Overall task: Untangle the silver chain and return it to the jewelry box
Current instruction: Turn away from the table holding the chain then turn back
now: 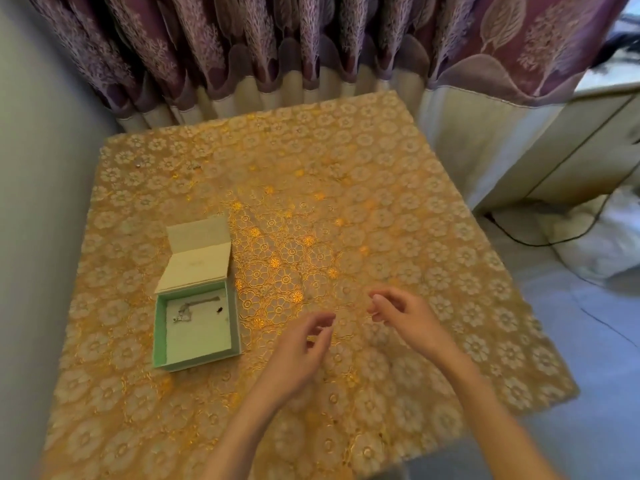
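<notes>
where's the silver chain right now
In the head view the silver chain lies inside the open green jewelry box on the table's left side, left of both empty hands.

Home interior, likely a bedroom. Small table (346,188) under a gold floral lace cloth, pushed against purple tree-patterned curtains (242,46) with a cream hem. Grey-blue sheet (571,341) at right, probably a bed, with a white bundle (609,237), maybe bedding. Dark cable (540,242) trails beside it.
</notes>
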Tool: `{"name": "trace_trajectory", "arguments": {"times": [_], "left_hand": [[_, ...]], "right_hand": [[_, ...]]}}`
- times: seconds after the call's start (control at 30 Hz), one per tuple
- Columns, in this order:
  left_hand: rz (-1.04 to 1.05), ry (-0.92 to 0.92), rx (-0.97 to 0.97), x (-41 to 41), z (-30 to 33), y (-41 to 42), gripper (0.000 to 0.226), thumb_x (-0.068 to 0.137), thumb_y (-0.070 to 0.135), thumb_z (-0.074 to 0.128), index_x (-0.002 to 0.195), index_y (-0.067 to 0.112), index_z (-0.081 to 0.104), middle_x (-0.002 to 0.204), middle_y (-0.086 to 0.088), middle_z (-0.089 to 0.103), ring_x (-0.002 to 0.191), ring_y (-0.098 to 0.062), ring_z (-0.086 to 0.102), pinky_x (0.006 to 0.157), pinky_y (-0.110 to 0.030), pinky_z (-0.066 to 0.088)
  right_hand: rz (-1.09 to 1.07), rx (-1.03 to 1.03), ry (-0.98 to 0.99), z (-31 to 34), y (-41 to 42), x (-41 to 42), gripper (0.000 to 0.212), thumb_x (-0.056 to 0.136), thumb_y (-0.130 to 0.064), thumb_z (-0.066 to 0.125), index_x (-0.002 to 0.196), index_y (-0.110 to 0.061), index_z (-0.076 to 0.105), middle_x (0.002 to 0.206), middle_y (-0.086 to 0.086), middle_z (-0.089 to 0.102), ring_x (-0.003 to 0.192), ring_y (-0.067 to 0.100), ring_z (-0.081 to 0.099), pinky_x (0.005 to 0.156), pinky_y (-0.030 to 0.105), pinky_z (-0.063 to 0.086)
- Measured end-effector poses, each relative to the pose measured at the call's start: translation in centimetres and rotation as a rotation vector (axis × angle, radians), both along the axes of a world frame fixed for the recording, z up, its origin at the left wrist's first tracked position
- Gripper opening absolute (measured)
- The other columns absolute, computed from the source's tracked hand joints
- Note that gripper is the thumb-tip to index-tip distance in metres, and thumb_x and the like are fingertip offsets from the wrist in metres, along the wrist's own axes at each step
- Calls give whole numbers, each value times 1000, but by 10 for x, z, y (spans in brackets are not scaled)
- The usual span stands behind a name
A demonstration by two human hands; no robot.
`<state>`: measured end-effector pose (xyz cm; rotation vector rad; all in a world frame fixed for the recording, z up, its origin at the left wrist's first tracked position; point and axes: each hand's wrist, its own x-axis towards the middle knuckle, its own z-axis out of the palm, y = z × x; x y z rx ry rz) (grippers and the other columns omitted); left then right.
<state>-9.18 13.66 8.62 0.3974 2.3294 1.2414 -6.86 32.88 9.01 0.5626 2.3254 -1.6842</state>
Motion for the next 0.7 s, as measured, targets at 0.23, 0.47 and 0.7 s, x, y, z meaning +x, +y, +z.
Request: {"name": "trace_trajectory", "arguments": {"times": [0.23, 0.47, 0.7], "left_hand": [[-148, -155, -96, 23, 80, -1, 22, 95, 28, 45, 115, 34, 53, 109, 18, 58, 100, 5, 53, 75, -5, 43], [-243, -153, -152, 42, 104, 30, 21, 95, 27, 45, 113, 31, 55, 106, 20, 58, 97, 8, 53, 73, -6, 43], [-299, -73, -86, 60, 140, 159, 21, 96, 28, 43, 115, 30, 53, 105, 18, 57, 94, 8, 52, 71, -4, 41]], "right_hand": [[-114, -14, -138, 95, 26, 60, 11, 94, -27, 49, 96, -33, 59, 88, -9, 68, 85, 9, 66, 79, 29, 51], [-230, -11, -218, 111, 59, 132, 12, 93, -26, 52, 94, -36, 58, 86, -11, 67, 87, 8, 65, 87, 36, 52], [-279, -38, -208, 135, 154, 180, 16, 95, -19, 47, 106, -17, 59, 87, -7, 65, 76, 0, 64, 71, 13, 50]]}}
